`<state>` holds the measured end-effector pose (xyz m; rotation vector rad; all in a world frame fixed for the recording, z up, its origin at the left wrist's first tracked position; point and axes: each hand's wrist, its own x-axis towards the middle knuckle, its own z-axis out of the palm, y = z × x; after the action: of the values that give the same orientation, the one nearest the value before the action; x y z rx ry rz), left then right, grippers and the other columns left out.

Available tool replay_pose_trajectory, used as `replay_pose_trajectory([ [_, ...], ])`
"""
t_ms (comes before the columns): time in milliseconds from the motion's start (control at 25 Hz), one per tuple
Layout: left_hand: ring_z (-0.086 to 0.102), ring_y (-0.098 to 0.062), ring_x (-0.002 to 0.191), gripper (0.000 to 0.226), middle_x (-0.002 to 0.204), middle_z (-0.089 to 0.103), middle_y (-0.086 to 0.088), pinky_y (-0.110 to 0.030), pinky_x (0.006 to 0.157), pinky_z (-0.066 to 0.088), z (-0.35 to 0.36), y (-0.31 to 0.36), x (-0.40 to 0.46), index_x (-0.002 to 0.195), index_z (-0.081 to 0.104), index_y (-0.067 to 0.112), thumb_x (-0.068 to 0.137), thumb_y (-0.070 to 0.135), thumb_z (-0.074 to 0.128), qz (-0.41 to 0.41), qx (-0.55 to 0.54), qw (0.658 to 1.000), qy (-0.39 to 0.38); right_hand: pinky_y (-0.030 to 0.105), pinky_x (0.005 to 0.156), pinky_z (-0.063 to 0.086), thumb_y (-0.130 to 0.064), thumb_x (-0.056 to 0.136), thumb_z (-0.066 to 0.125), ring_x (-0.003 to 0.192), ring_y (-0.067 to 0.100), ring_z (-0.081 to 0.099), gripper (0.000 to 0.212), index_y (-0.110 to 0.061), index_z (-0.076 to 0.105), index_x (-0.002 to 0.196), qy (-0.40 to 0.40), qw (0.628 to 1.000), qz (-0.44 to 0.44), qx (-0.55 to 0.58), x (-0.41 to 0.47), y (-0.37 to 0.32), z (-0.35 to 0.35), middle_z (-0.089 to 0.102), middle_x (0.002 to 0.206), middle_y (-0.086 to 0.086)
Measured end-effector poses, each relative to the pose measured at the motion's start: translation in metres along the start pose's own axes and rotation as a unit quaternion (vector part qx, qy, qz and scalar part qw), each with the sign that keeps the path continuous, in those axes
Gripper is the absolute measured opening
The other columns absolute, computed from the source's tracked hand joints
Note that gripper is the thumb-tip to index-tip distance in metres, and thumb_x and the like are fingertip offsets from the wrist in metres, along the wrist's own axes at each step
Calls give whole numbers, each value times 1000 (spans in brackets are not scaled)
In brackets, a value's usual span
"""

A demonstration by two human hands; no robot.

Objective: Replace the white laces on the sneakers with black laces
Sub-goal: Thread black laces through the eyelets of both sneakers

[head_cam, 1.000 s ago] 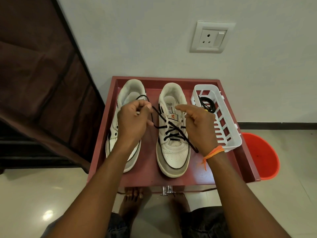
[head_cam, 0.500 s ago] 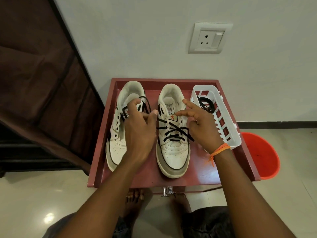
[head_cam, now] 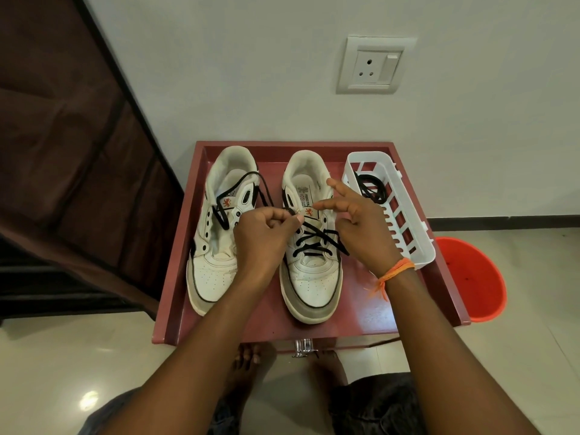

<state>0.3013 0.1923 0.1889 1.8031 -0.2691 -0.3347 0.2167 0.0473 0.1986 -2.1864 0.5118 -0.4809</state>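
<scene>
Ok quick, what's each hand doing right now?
Left hand: fingers curled, pinching the black lace of the right sneaker.
Right hand: thumb and finger pinched at the sneaker's tongue; whether they hold the lace cannot be told.

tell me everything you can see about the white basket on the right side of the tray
The white basket looks like plastic: a long, narrow rectangular bin with slotted walls and small tabs on its rim. It lies on the red tray along its right edge, beside the right sneaker, its far end toward the wall. A coil of black laces sits in that far end; the rest appears empty. Neither hand touches it, though the right hand partly hides its near wall.
</scene>
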Motion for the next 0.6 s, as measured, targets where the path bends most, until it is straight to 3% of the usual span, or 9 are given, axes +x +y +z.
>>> replay_pose_trajectory([
  [160,34,-8,47,20,49,43,6,-25,52,34,-2,4,1,68,70,16,85,24,75,45,-7,999,-10,-4,93,27,18,77,42,131,-1,36,57,-19,74,107,2,999,-14,-34,1,5,1,43,150,-3],
  [240,32,-12,49,22,51,40,7,-27,51,31,-13,13,10,67,67,21,87,27,72,59,-61,995,51,1,96,30,18,77,42,134,5,40,59,-21,74,107,5,999,-18,-43,2,7,1,44,149,-3],
  [360,32,-14,50,19,55,39,4,-27,49,30,-38,19,29,72,66,22,88,29,71,47,-155,977,137,0,96,29,19,77,41,130,-1,37,58,-18,74,108,3,999,-14,-37,1,5,1,43,149,-3],
  [480,35,-11,43,34,47,41,10,-27,47,34,-37,8,26,70,64,13,89,41,69,37,-32,997,60,3,100,30,18,79,41,128,-6,33,56,-17,74,107,0,1000,-7,-12,0,3,0,43,150,-1],
  [600,52,-25,42,50,46,53,0,-36,50,45,-20,4,10,64,60,12,84,57,65,39,113,993,17,13,106,34,16,79,41,129,-6,33,55,-19,74,106,-2,1000,-1,9,0,4,0,43,150,-1],
])
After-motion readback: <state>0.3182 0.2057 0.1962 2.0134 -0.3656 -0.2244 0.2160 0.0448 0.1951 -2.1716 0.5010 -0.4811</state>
